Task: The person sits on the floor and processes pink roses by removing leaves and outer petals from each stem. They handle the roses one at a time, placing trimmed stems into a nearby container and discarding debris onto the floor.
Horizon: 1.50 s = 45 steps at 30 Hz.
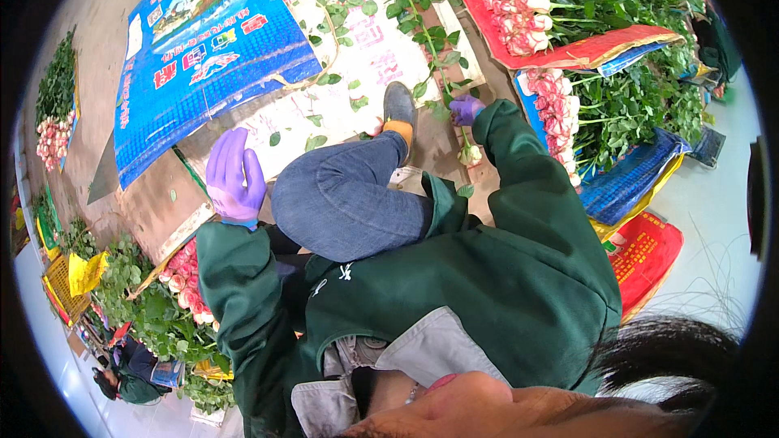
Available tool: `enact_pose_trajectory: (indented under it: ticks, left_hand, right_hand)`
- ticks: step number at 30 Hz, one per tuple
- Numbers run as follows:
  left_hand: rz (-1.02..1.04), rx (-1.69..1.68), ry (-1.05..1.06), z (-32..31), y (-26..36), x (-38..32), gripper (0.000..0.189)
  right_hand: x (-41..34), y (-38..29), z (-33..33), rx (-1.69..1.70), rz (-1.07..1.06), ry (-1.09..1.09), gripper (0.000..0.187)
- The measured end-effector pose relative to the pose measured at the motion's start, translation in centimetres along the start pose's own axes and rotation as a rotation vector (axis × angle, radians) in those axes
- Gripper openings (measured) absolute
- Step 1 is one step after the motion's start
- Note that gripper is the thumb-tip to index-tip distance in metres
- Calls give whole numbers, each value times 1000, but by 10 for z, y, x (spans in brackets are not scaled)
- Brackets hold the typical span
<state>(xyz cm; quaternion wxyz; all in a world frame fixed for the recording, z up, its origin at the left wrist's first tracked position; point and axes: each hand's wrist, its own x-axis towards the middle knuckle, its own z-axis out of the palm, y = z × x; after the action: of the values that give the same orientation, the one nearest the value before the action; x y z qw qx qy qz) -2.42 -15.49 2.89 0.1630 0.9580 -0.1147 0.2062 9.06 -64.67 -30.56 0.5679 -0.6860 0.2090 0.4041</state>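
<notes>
My right hand (466,111), in a purple glove, is closed around a long leafy rose stem (431,42). Its pale rose bloom (470,156) hangs just below the fist, and the leafy end stretches away over a white printed sheet (365,67). My left hand (236,176), also gloved in purple, holds nothing; its fingers are extended and the thumb stands slightly apart. It is beside my bent knee (347,201), near the lower edge of a blue printed woven sack (213,55). My shoe (400,104) rests at the sheet's edge.
Pink-and-white roses (517,15) lie in a red wrapper (584,56) at right, with another bunch (555,111) below. More pink roses (187,283) stand by my left sleeve. Loose leaves (316,143) litter the sheet. A person (137,371) is at lower left.
</notes>
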Motion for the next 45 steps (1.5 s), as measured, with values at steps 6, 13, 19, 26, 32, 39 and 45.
enact_pose_trajectory:
  ticks: [6,13,19,26,32,39,45]
  left_hand:
    - [-10,10,-6,0,-3,0,33]
    - [13,3,0,0,-4,0,33]
    - [7,-25,81,-12,3,3,35]
    - [-202,-273,268,-56,26,-11,33]
    - [-536,-1019,264,-79,59,0,33]
    - [-600,-887,297,-158,99,-15,33]
    - [-694,-896,698,-185,96,-92,16]
  right_hand:
    - [23,15,-2,-230,-8,-23,24]
    - [20,7,7,-126,45,-9,32]
    - [-57,-32,33,-551,-304,248,37]
    - [-139,-75,54,-582,-531,309,42]
    - [-200,-279,122,-481,-1092,283,38]
    - [-384,-380,356,-83,-1251,-436,33]
    - [-426,-333,429,-195,-1144,-935,39]
